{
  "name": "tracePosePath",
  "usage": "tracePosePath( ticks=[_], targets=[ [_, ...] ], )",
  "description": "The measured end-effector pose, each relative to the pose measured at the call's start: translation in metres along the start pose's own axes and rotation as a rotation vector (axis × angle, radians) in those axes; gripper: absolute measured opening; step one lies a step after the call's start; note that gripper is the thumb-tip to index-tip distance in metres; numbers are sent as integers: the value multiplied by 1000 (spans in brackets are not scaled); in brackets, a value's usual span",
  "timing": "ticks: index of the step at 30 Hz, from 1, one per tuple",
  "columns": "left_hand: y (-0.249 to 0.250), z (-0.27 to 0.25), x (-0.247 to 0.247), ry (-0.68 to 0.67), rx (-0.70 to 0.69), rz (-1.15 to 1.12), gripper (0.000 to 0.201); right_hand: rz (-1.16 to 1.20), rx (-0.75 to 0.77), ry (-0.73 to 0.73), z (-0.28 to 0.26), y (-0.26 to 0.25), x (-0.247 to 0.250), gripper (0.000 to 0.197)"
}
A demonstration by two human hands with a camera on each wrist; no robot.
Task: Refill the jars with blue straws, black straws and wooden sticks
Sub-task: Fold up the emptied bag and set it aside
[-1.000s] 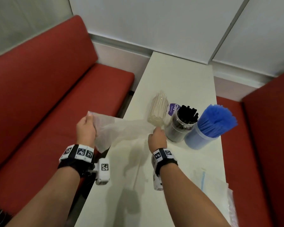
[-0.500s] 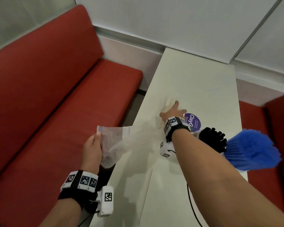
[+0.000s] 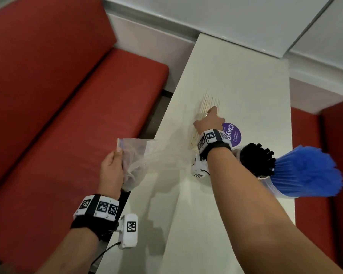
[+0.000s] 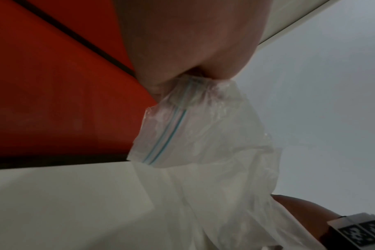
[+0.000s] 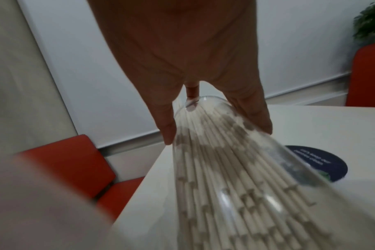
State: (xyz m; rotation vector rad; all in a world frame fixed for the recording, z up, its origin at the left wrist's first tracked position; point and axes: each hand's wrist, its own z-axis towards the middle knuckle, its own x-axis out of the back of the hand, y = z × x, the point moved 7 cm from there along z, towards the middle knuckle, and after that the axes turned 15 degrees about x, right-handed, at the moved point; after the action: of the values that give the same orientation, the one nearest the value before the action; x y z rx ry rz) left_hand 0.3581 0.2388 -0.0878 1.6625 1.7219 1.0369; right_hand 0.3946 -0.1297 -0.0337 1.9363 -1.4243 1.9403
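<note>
While the head view looks down on the white desk (image 3: 236,80), the left hand (image 3: 111,171) pinches the zip edge of a clear plastic bag (image 3: 152,157) over the desk's left edge, above a red bench (image 3: 67,115). The right hand (image 3: 208,121) reaches forward and lies over a clear jar (image 3: 198,117) of wooden sticks (image 3: 210,100), beside a purple round sticker (image 3: 233,134). Near the right forearm stand a jar of black straws (image 3: 257,161) and a jar of blue straws (image 3: 307,171), side by side.

In the left wrist view, the left hand's grip is curled tight on the bunched bag top (image 4: 195,94), the blue zip line (image 4: 171,133) running out of it.

In the right wrist view, the right hand's fingers (image 5: 167,121) are spread along both sides of the tilted jar's rim (image 5: 203,101); whether they clamp it I cannot tell, and the picture is blurred
</note>
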Motion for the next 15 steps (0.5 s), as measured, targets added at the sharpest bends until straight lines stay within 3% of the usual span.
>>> tracePosePath(
  ticks=[6, 15],
  targets=[
    [7, -20, 0, -6, -6, -1, 39, 108, 200, 239, -52, -9, 26, 34],
    [16, -79, 9, -94, -53, -20, 49, 137, 245, 250, -153, 27, 17, 48]
  ],
)
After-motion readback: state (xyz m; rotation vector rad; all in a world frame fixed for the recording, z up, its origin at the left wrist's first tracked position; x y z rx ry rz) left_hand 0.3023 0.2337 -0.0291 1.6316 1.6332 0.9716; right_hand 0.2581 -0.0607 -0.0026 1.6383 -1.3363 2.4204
